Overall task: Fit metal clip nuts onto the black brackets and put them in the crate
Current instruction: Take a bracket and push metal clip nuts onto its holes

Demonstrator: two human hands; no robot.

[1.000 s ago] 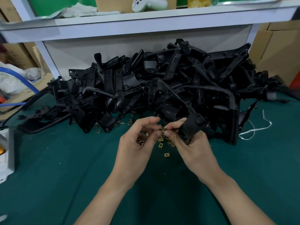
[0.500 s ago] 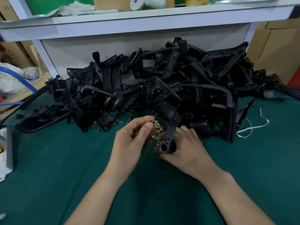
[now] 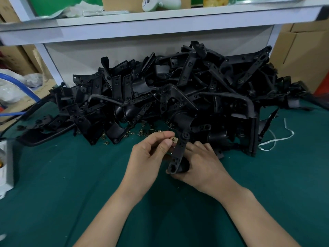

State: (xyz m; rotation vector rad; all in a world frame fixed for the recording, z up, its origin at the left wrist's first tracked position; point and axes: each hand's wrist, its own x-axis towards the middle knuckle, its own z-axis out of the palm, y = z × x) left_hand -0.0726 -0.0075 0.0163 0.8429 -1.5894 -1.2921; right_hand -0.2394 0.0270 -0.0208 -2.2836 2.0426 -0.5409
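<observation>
Compared with half a second earlier, the left hand (image 3: 147,157) is sitting closer to the held bracket (image 3: 178,153), and its clip nut (image 3: 173,139) is now touching the bracket's left edge near the upper end. Thumb and forefinger of that hand are pinching the brass-coloured clip nut, while the other fingers are curling loosely behind. The right hand (image 3: 201,166) is gripping the bracket's lower end with its fingers wrapping behind, holding it nearly upright just in front of the pile of black brackets (image 3: 178,97). Loose clip nuts (image 3: 142,132) are lying scattered along the pile's front foot on the green cloth (image 3: 71,193). A white cord (image 3: 277,138) is trailing beside the pile's right end. A white shelf (image 3: 160,24) is running above and behind the pile.
</observation>
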